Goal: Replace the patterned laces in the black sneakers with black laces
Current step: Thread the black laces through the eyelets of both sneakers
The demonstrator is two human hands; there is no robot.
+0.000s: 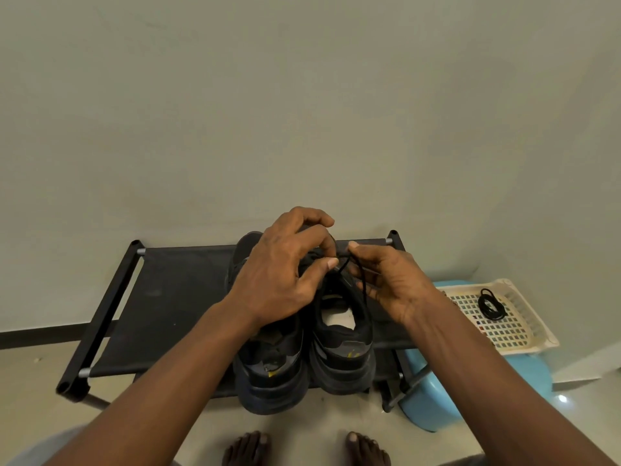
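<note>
Two black sneakers stand side by side on a black rack [168, 297], heels toward me: the left sneaker [272, 375] and the right sneaker [342, 351]. My left hand [282, 274] reaches over the front of the right sneaker, its fingers curled and pinching a black lace [358, 274] at the eyelets. My right hand [393, 284] pinches the same lace just beside it, and a strand of it hangs across the palm. The eyelets are hidden under my fingers. A coiled black lace [491, 304] lies in a cream basket [524, 334] at the right.
The rack stands against a plain wall. The cream basket sits on a blue plastic stool [433, 395] at the rack's right end. My bare feet [305, 449] are on the floor just in front of the rack.
</note>
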